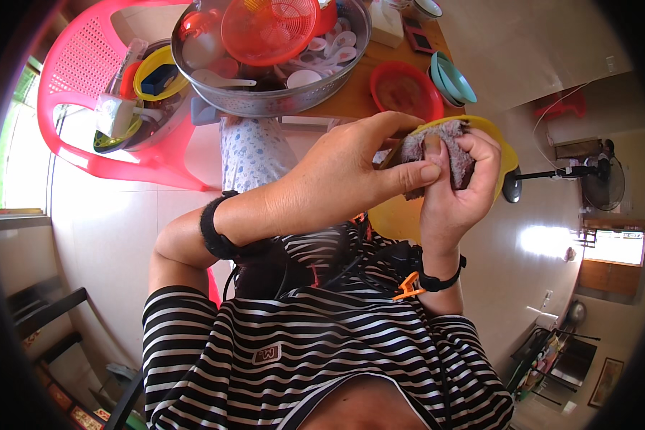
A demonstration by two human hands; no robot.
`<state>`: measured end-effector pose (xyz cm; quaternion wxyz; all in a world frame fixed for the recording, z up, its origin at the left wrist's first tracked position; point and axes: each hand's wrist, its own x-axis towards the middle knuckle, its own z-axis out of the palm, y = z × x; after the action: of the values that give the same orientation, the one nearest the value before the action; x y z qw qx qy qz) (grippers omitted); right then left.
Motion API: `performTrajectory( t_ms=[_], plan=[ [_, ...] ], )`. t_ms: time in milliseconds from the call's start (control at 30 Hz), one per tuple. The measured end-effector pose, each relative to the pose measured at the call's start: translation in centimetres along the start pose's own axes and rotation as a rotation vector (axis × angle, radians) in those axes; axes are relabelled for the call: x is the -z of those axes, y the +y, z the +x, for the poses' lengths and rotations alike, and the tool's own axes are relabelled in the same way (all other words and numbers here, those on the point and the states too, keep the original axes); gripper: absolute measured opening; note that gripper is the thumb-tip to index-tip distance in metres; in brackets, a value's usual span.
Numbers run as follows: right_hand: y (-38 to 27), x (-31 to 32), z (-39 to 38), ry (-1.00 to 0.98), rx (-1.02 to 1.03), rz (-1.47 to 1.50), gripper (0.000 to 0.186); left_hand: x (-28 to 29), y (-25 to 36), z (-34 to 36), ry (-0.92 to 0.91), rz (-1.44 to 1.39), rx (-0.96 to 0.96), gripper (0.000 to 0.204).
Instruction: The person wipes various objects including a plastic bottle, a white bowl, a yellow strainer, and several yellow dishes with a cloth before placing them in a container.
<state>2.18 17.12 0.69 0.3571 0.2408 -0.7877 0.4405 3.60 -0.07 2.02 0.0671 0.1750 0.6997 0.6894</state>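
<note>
My left hand (365, 158) reaches across to the right, its thumb pressed on a greyish purple cloth (416, 147) at the rim of a yellow plastic basin (390, 218), its other fingers partly hidden behind. My right hand (462, 172) is closed on the same cloth, fingers bent over it at the basin's rim. The basin is tilted in front of me, partly behind both hands and my left forearm. A dark band circles each wrist.
A wooden table (369, 61) holds a metal tub (265, 104) with red colanders and white spoons, a red plate (401, 89) and teal bowls (451, 79). A pink chair (64, 79) at left bears containers. A black fan (598, 179) stands at right.
</note>
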Motion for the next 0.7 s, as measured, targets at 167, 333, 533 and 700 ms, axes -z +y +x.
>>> performTrajectory(
  t_ms=[167,333,533,700],
  plan=[
    [-0.07,0.01,-0.05,0.008,-0.008,0.016,0.029,-0.1,-0.31,-0.02,0.005,-0.01,-0.02,0.057],
    [-0.09,0.02,-0.15,0.018,-0.03,0.033,0.028,-0.06,-0.19,-0.11,-0.004,0.002,-0.011,0.057],
    [0.14,0.21,-0.43,0.015,-0.07,0.067,0.027,0.02,0.17,-0.16,-0.01,0.004,-0.017,0.057],
    [-0.09,0.14,-0.28,0.013,-0.047,0.043,0.028,0.05,0.17,-0.09,-0.032,-0.018,0.001,0.057]
  ],
)
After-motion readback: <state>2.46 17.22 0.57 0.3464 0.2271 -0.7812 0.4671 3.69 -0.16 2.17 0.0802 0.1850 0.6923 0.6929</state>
